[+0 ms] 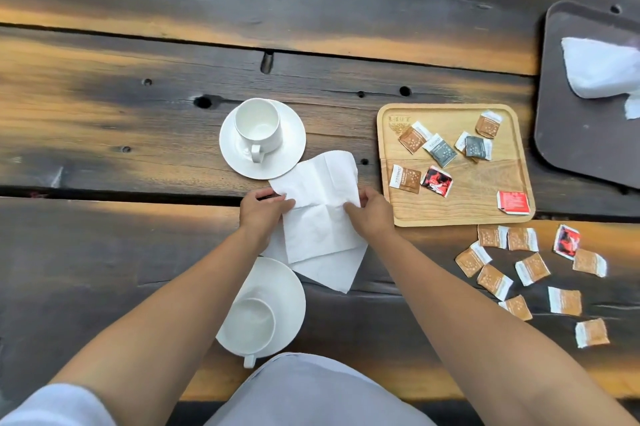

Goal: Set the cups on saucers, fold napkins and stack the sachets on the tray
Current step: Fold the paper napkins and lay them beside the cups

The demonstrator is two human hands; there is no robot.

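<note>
A creased white napkin (320, 204) lies unfolded on the table. My left hand (261, 209) pinches its left edge and my right hand (370, 211) pinches its right edge. A second white napkin (329, 269) lies under it. One white cup (258, 127) stands on a saucer (291, 155) beyond the napkin. Another cup (251, 323) stands on a saucer (284, 283) close to me. At the right, a wooden tray (464, 197) holds several scattered sachets (440, 150).
Several more sachets (530, 268) lie loose on the dark plank table below the tray. A dark brown tray (581, 134) at the far right holds a pack of white tissues (601, 69). My lap fills the bottom edge.
</note>
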